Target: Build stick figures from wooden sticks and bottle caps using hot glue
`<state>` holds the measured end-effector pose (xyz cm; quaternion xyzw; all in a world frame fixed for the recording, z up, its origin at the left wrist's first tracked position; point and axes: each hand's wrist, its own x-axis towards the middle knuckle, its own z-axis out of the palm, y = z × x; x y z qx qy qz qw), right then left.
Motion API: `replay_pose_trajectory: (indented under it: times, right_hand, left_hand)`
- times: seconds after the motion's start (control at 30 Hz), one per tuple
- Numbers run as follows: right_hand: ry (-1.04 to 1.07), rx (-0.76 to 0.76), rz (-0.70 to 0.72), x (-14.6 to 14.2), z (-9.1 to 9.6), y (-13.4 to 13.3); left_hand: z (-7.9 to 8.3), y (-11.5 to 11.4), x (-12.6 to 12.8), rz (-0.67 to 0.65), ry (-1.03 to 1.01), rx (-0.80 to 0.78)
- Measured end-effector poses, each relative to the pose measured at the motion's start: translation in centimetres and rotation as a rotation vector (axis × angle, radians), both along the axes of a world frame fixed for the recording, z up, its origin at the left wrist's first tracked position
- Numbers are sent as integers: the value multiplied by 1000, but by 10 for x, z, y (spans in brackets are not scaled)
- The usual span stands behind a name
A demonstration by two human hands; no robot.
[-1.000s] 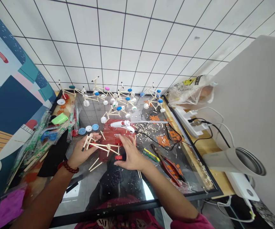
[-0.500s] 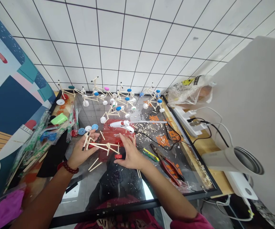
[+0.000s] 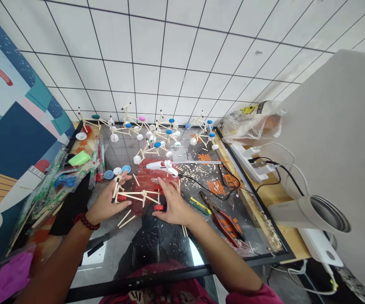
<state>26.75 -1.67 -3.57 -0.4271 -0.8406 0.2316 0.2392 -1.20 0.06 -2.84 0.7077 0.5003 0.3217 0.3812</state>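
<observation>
A small tricycle model of pale wooden sticks [image 3: 143,194] with red bottle-cap wheels [image 3: 158,207] is between my hands, just above or on the table's red patch; I cannot tell which. My left hand [image 3: 106,202] curls round its handlebar end, which has black-wrapped grips. My right hand [image 3: 175,204] is around the wheeled rear end, thumb by the near red cap and fingers on the far side. A far rear wheel is mostly hidden by the fingers. Loose sticks [image 3: 127,221] lie close to my left hand, and blue and white caps [image 3: 117,171] lie beyond it.
A white glue gun [image 3: 161,165] lies ahead, its cable running right. Finished stick tricycles [image 3: 168,132] stand along the wall. Pliers [image 3: 225,219] and a yellow cutter [image 3: 200,205] lie right. Bagged materials [image 3: 52,185] fill the left; a power strip [image 3: 252,162] sits right.
The tricycle model has shifted slightly right and levelled, its handlebar end turning in my left hand. A red cap by my left hand shows more. My right hand has barely moved.
</observation>
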Motion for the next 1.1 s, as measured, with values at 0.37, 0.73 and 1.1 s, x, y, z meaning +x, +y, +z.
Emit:
replay_pose_trajectory:
  times: [0.37,0.73,1.1]
  right_hand:
    - [-14,-3,-1,1,2,1]
    - [-57,-54,-38,3,10,0]
    - [-144,-177,-29,22,25,7]
  left_hand:
    - [16,3,-15,-123,10,-12]
    - [29,1,-22,-122,22,-75]
    - [27,-1,-24,-123,134,-61]
